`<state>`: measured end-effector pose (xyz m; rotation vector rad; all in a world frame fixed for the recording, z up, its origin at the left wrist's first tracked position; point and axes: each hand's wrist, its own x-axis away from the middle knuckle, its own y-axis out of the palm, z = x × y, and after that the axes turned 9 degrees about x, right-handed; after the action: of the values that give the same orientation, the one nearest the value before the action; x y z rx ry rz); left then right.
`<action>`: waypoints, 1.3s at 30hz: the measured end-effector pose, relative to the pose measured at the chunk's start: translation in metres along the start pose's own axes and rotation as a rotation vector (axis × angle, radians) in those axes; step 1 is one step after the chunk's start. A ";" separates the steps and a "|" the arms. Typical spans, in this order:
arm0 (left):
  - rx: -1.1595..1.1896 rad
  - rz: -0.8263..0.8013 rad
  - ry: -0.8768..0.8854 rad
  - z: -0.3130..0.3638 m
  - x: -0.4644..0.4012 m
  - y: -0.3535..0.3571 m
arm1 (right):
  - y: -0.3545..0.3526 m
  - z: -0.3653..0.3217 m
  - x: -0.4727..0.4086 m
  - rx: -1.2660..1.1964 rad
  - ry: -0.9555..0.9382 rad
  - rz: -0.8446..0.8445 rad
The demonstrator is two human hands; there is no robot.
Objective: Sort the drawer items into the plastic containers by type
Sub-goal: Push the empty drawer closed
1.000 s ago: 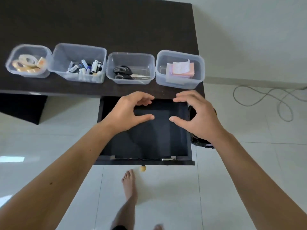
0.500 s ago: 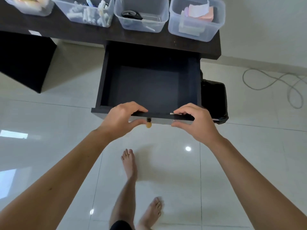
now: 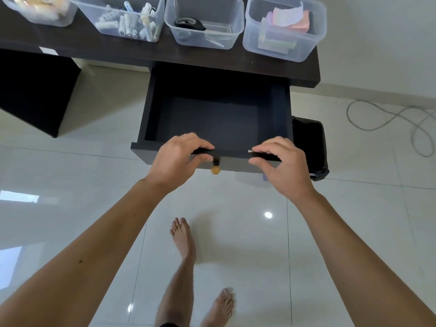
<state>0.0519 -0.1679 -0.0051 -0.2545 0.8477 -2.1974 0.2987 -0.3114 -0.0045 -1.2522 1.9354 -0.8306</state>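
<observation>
The dark drawer (image 3: 151,119) hangs open under the desk, and I see nothing inside it. My left hand (image 3: 177,159) pinches the drawer's front panel just left of its round yellow knob (image 3: 215,170). My right hand (image 3: 280,164) pinches the same panel to the right of the knob. Along the desk stand several clear plastic containers: one with tape rolls (image 3: 42,10), one with batteries and pens (image 3: 127,22), one with scissors (image 3: 203,27), one with paper notes (image 3: 283,29).
The dark desk (image 3: 70,47) runs across the top, with a dark side panel (image 3: 35,95) at left. A black bin (image 3: 309,147) stands right of the drawer. A grey cable (image 3: 401,121) loops on the white tiled floor. My bare feet (image 3: 182,237) stand below the drawer.
Both hands came out of the drawer's inside and took hold of its front panel. The view tilted down, so the containers sit at the top edge now.
</observation>
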 end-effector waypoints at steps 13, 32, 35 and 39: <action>-0.264 0.287 0.239 -0.066 -0.113 -0.049 | 0.022 0.029 -0.111 0.205 0.007 0.295; -0.436 0.608 0.335 -0.089 -0.177 -0.032 | 0.039 0.058 -0.182 0.405 -0.137 0.549; -0.468 0.630 0.303 -0.087 -0.179 -0.031 | 0.042 0.057 -0.184 0.458 -0.140 0.568; -0.469 0.615 0.260 -0.079 -0.181 -0.031 | 0.044 0.055 -0.185 0.513 -0.123 0.571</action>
<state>0.1262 0.0157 -0.0312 0.0726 1.3742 -1.4588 0.3782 -0.1324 -0.0343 -0.4056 1.6951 -0.8408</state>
